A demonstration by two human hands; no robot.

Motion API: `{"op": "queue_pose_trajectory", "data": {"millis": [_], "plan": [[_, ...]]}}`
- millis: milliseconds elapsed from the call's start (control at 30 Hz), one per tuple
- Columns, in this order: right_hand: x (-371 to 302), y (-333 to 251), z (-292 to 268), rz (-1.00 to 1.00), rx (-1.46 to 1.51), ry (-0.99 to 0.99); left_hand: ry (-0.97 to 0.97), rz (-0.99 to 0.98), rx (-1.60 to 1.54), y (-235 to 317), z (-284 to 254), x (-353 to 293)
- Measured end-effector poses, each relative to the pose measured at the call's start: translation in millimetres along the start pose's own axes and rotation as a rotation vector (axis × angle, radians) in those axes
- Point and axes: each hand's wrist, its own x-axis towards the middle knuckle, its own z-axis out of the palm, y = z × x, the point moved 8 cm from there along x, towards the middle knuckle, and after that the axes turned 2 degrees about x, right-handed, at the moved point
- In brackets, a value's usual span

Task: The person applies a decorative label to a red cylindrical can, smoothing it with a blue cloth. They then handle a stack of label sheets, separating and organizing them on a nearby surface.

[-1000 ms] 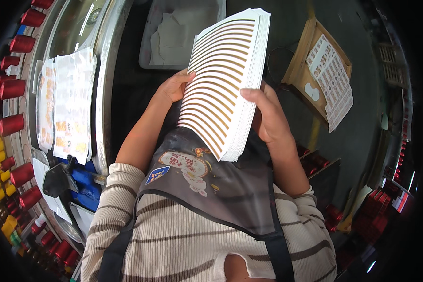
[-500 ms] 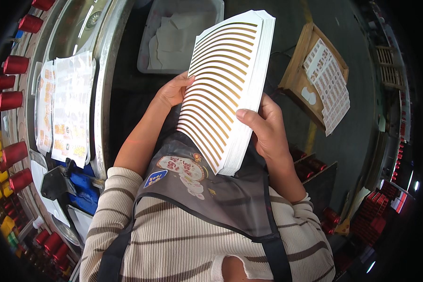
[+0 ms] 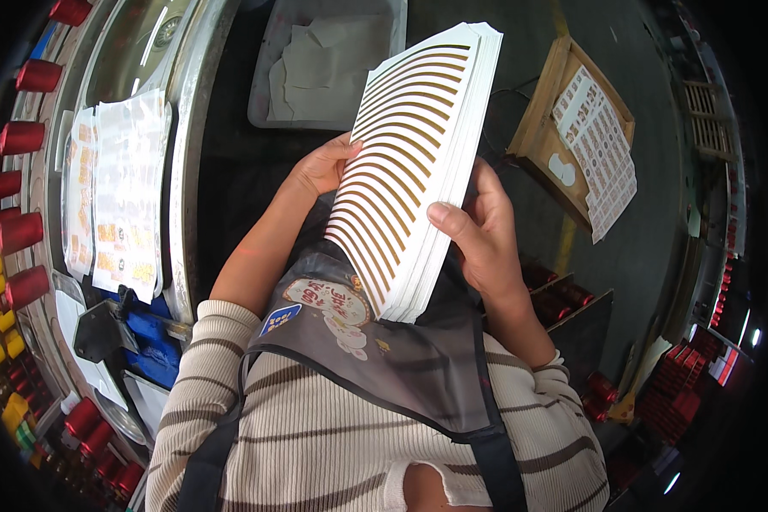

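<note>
A thick stack of white sheets, printed with curved gold stripes, is held tilted in front of my apron. My left hand is closed on its left edge, thumb on the striped face. My right hand grips the right edge, with the thumb pressed on the white margin and the fingers behind the stack. The sheets fan slightly along the right and lower edges. Below them, the dark apron with a printed picture covers my front.
On the left, red metallic cups stand in a row along a machine beside printed clear sheets and a blue clamp. A grey bin with paper scraps lies beyond. At right is a wooden tray holding sticker sheets.
The stack has narrowed slightly in view, its left edge shifting right along with my left hand. My right hand stays nearly in place. The red cups on the left have shifted along their row.
</note>
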Motion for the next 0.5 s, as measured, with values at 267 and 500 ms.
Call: {"op": "queue_pose_trajectory", "data": {"millis": [267,500], "plan": [[1.4,2.9,-3.4,0.003,-0.005,0.013,-0.007,0.008,0.006,-2.1,0.0,0.2],[0.0,2.6,-5.2,0.012,-0.040,0.047,-0.011,0.011,-0.005,-2.0,1.2,-1.3]]}}
